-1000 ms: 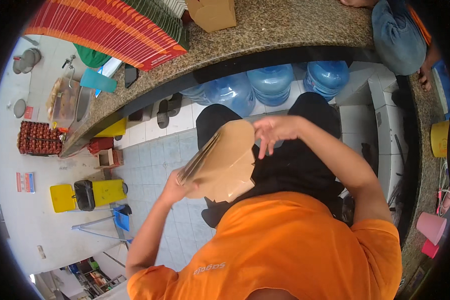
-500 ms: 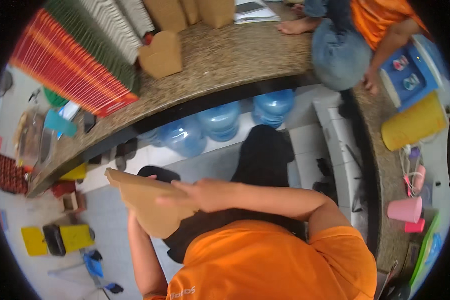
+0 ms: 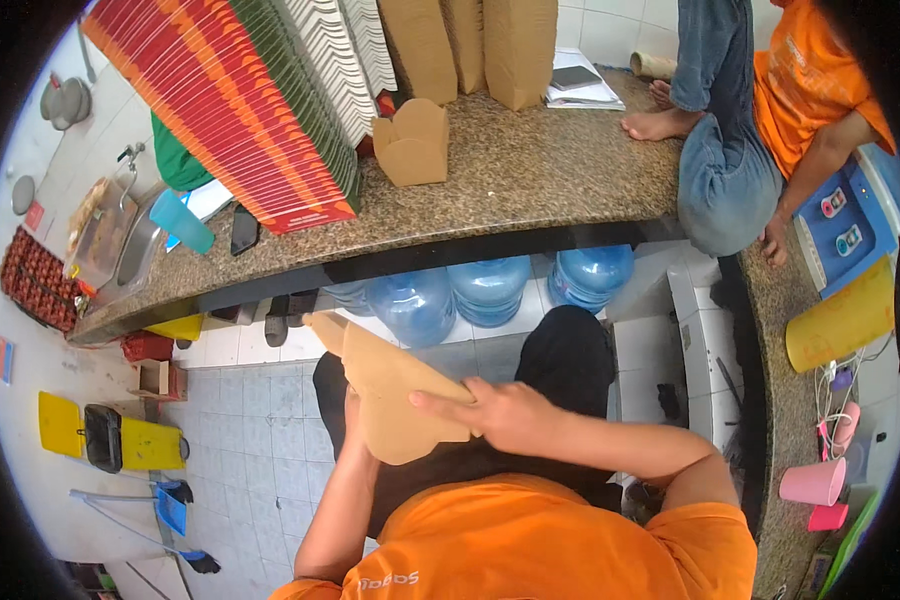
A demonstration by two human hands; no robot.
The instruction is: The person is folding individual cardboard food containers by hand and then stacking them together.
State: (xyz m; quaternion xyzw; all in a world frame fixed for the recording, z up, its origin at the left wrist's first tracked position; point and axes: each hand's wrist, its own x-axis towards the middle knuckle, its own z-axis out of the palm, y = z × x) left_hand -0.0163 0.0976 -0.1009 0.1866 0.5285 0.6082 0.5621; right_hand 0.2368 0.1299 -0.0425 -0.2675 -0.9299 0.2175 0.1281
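Note:
A brown cardboard box blank (image 3: 395,385), partly folded, is held tilted above my lap. My left hand (image 3: 353,418) grips it from the left side, with most of the fingers hidden behind the board. At the right edge, my right hand (image 3: 515,415) pinches the cardboard, one finger stretched along the face towards the middle. A small folded brown cardboard food box (image 3: 412,148) stands on the granite counter in front of me, near tall stacks of brown cardboard boxes (image 3: 518,55).
A tall stack of red and green cartons (image 3: 240,120) stands on the granite counter (image 3: 540,170). Blue water jugs (image 3: 490,288) sit beneath it. At the far right, a person in orange (image 3: 810,80) sits on the counter with bare feet. Pink cups (image 3: 812,483) stand on the right-hand counter.
My view has shifted, so the scene sits further right and lower. My right hand, blurred over the board before, is now steadier at its right edge. The blank stays in my hands.

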